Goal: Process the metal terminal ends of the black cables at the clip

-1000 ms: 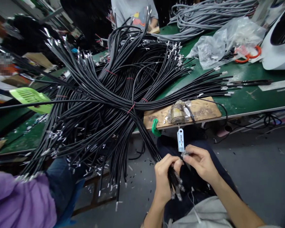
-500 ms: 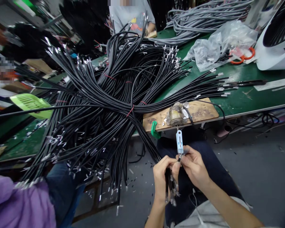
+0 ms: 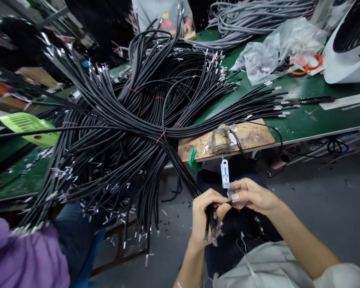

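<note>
My left hand (image 3: 208, 212) is closed around several black cables (image 3: 186, 176). Their stripped, silvery ends hang below the palm. One cable end sticks out between its thumb and forefinger. My right hand (image 3: 252, 195) pinches at that same cable end, thumb and forefinger pressed together, so the tip is mostly hidden. Just above the fingertips, a light blue tool piece (image 3: 225, 174) hangs from the shaft of a small motor (image 3: 221, 140) wrapped in yellowish tape. The motor sits on a wooden board (image 3: 255, 134) at the table edge.
A big pile of black cables (image 3: 123, 120) covers the green table (image 3: 306, 120). A green clamp (image 3: 193, 160) grips the board. Farther off are a plastic bag (image 3: 264, 60), orange-handled scissors (image 3: 307, 66), a white fan (image 3: 348, 48) and grey cables (image 3: 243, 24). Other people sit opposite and at left.
My right hand has turned and shifted slightly right, its fingers now lying across the cable end. The cable end has moved from just under the blue tool piece to its lower right.
</note>
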Available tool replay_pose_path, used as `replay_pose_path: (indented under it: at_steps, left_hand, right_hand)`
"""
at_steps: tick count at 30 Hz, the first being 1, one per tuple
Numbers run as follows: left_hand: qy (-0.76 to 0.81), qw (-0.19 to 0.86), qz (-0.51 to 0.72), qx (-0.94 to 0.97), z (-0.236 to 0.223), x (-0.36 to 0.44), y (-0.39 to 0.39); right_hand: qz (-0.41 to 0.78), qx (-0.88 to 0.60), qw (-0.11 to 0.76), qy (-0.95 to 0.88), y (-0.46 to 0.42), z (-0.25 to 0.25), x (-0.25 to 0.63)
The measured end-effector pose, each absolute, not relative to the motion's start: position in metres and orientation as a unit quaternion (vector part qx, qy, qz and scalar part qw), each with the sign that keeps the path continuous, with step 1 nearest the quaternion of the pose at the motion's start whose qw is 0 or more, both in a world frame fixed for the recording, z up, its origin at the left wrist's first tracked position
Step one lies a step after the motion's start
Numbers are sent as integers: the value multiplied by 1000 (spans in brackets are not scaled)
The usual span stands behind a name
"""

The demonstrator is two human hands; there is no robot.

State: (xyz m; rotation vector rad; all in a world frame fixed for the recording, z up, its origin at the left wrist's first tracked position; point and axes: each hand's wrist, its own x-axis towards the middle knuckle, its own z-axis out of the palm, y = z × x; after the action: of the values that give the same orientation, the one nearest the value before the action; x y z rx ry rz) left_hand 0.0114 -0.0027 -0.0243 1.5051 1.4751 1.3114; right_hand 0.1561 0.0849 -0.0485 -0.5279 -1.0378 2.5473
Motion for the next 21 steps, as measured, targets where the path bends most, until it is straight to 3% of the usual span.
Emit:
replay_pose_path:
  at_steps: [2,9,14,21]
  left_hand:
    - [561,334,502,567,-24,12,-1]
    - [524,343,563,539,-23,9,-2]
    - [525,350,617,470,-29,9,2]
    - [546,361,587,475,-22,16,12]
  right_hand:
    - [865,-217,168,-419,98,-44,160]
    - [786,-284,309,-454,117,-26,141]
    - [811,-266,346,-389,105,-22,124]
    - [865,-224,355,-276,98,-32,122]
